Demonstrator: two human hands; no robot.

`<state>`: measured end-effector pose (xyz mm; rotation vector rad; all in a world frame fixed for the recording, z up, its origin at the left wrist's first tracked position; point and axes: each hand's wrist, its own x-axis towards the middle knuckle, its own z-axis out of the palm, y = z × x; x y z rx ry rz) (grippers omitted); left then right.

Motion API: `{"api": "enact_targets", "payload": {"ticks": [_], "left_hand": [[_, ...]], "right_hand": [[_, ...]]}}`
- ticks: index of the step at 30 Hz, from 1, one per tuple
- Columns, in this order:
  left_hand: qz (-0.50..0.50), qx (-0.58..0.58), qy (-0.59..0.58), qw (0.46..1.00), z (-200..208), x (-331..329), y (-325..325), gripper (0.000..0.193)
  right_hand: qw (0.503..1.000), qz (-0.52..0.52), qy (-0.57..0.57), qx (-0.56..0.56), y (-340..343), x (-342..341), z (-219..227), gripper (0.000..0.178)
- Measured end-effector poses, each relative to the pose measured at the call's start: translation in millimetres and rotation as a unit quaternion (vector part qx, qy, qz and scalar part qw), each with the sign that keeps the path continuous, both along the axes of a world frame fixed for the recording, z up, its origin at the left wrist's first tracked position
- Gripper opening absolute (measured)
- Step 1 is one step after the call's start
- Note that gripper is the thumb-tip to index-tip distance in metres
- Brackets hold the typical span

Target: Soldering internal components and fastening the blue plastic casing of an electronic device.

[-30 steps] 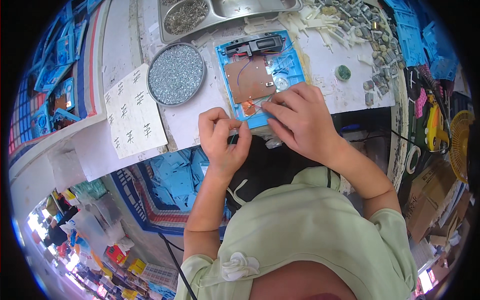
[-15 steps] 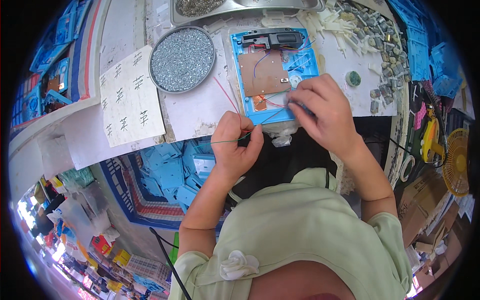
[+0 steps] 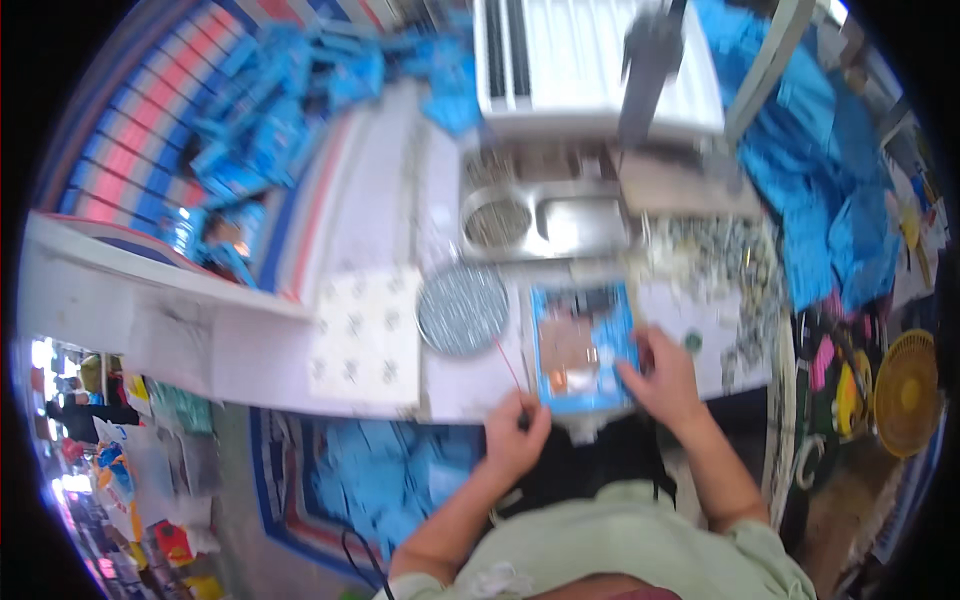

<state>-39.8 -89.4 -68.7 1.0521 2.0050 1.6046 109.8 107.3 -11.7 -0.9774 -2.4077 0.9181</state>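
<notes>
The picture is smeared by motion. At the table's front edge my left hand [image 3: 517,432] is closed around a thin red wire [image 3: 508,365], which rises from the fingers toward a round dish. Something dark shows at its fingers, too blurred to name. My right hand [image 3: 664,378] is at the right side of a blue plastic casing [image 3: 544,372], thumb over its edge; whether it grips anything is unclear. Inside the casing lie a brown circuit board [image 3: 568,345], a black part [image 3: 597,300] at the far end and a copper-coloured patch [image 3: 560,381] near the front.
The round dish of small metal pieces [image 3: 463,310] stands left of the casing, beside a marked paper sheet [image 3: 367,335]. Behind are a steel tray [image 3: 585,225] and a white ribbed panel [image 3: 580,70]. Small motors [image 3: 745,260] lie right; a crate of blue parts [image 3: 385,480] sits below.
The view has tilted up and farther back, showing more of the table's far side. My right hand has shifted from the wires inside the casing to its right edge. My left hand still holds wire.
</notes>
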Motion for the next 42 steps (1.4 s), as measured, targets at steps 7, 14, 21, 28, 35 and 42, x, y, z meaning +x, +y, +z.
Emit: {"api": "enact_targets", "payload": {"ticks": [7, 14, 21, 28, 35, 42], "left_hand": [[0.004, 0.04, -0.146, 0.988, -7, -5, -18, 0.011], [0.035, 0.007, -0.012, 0.999, 16, 6, -10, 0.015], [0.052, 0.055, -0.216, 0.974, 26, 4, -3, 0.012], [-0.055, 0.303, -0.242, 0.92, 81, 51, -68, 0.027], [-0.147, 0.31, -0.382, 0.858, 91, 78, -137, 0.084], [-0.188, 0.253, -0.359, 0.878, 87, 71, -158, 0.089]], "right_hand": [[0.996, 0.019, 0.059, -0.063, 1, -2, 1, 0.029], [0.994, 0.058, -0.068, 0.061, -9, 6, 8, 0.041], [0.996, 0.057, 0.065, -0.024, 10, 2, 12, 0.035], [0.945, 0.079, 0.305, -0.09, -56, 34, 45, 0.027], [0.906, 0.155, 0.382, -0.098, -136, 73, 79, 0.028], [0.916, 0.181, 0.357, 0.04, -157, 75, 78, 0.027]]}}
